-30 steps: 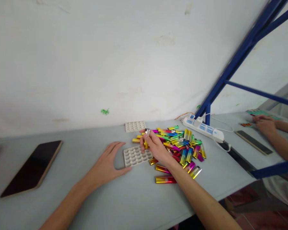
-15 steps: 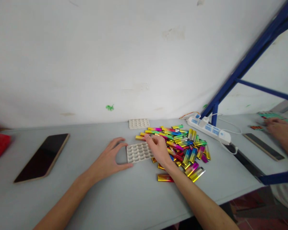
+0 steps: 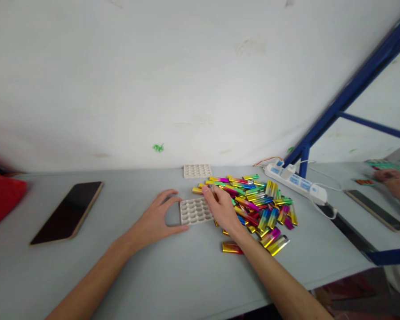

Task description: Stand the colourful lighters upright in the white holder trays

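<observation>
Tray (image 3: 194, 212), pale and dimpled with rows of pockets, lies flat on the grey table (image 3: 173, 275) between two hands; take it as the centre of the clock. At nine o'clock the left hand (image 3: 156, 220) is spread in a wide C, thumb and fingertips at the tray's two left corners; whether they press on it I cannot tell. The right hand (image 3: 222, 209) comes in from five o'clock and sits over the tray's two-to-three o'clock side, fingers curled under and thumb forward. Its back hides the grip, so I cannot tell how tightly it is closed or if it has hold of anything. Shiny coloured lighters (image 3: 264, 219) lie in a loose heap at three o'clock, just beyond that hand. A second tray (image 3: 198, 171) rests at twelve, near the wall (image 3: 120, 89). A white power strip (image 3: 297, 181) lies at two, and a black tablet (image 3: 68, 212) well off at nine.
</observation>
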The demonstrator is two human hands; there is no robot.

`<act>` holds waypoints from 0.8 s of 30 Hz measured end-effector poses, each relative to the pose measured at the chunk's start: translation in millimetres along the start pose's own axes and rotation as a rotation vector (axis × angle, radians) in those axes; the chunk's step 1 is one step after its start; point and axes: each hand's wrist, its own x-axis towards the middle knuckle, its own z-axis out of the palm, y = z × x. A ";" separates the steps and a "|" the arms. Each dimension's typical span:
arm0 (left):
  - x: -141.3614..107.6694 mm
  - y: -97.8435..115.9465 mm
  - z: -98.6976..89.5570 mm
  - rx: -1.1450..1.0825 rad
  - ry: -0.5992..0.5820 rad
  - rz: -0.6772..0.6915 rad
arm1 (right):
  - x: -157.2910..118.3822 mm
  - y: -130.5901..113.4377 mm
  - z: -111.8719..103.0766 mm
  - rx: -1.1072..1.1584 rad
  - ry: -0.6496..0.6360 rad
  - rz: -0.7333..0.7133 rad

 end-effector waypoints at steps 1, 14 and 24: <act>0.0 0.1 0.0 -0.006 0.001 0.001 | -0.8 -1.9 -0.5 -0.005 -0.026 -0.022; 3.1 2.2 -5.2 -0.098 -0.016 -0.027 | -1.3 4.3 1.4 -0.279 -0.193 -0.230; 6.7 -2.9 -3.5 -0.104 -0.009 -0.001 | 21.3 -3.4 28.4 -0.814 -0.362 -0.398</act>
